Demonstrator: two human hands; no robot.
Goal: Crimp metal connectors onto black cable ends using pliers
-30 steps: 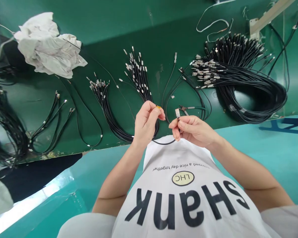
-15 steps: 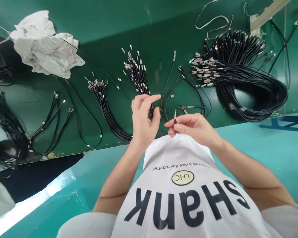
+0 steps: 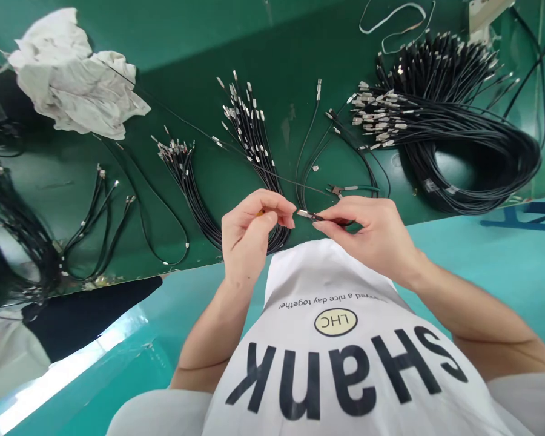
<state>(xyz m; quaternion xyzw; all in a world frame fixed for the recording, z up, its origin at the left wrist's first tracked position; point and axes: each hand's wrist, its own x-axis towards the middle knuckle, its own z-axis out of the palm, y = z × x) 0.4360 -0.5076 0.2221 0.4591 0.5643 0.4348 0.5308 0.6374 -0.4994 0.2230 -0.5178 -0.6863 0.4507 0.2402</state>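
Two hands at the near edge of the green bench [image 3: 118, 242]: right hand [image 3: 372, 233] pinches a black cable [image 3: 320, 217] by its metal plug, level and pointed left so the left hand [image 3: 249, 233], thumb and forefinger closed on a small orange piece [image 3: 260, 213], meets it.

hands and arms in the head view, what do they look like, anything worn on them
Both are bare: the left hand and right hand carry no gloves, rings, watch or wristband that shows. The forearms are uncovered up to the short white sleeves at the bottom edge. The sleeves belong to a white T-shirt printed with large black letters and a small oval badge.
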